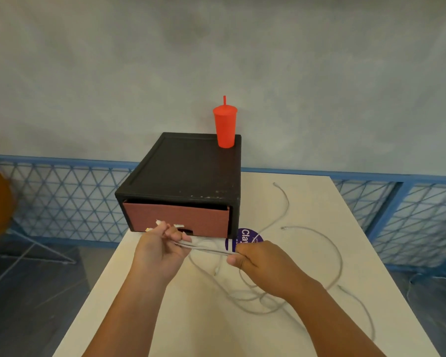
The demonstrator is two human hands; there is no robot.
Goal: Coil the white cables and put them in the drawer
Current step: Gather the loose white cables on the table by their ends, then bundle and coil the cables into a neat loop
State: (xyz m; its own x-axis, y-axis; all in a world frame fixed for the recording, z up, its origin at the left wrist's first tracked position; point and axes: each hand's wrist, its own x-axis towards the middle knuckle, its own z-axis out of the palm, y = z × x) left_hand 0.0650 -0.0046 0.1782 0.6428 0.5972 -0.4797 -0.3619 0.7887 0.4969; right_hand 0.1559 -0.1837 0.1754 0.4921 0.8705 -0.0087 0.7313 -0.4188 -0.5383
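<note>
Across the white tabletop (180, 318) loose white cables (337, 253) sprawled in loops. Both hands gripped a folded bundle of cable (206, 249) stretched between them, left hand (162, 251) and right hand (263, 264) closed on its ends, just before the shut drawer (177, 217) under a red cup (225, 127).

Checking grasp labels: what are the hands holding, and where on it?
Both hold a white cable, folded into several strands. Left hand pinches one end of the bundle, connectors sticking out past the fingers; right hand pinches the other end. The rest trails loose on the table.
</note>
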